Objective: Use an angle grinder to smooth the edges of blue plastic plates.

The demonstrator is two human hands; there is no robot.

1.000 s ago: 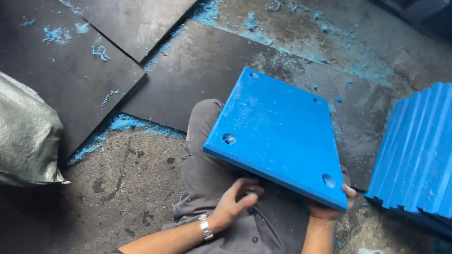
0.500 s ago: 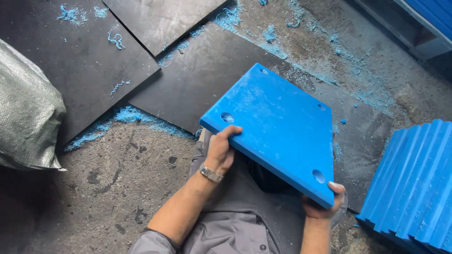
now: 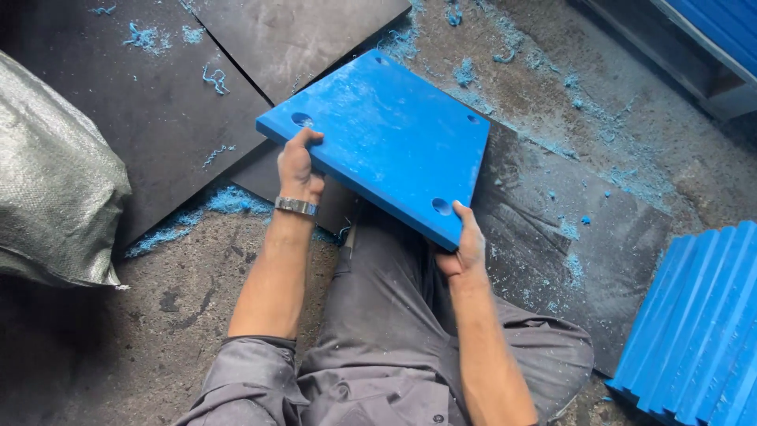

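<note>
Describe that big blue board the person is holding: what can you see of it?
The blue board is a thick, flat, four-sided slab, bright blue and plastic-looking with a smooth matte face. Round holes sit near its corners, four in view. It is held tilted above the person's lap and the dark floor mats. The left hand grips its near-left corner, thumb by a hole; the right hand holds the near-right corner from below. Blue shavings litter the floor around it.

A solid bright blue plastic plate is showing over grey trousers. Black rubber mats are lying dusted with blue shavings. A woven grey-green sack is gleaming dully; a silver wristwatch is glinting.
</note>
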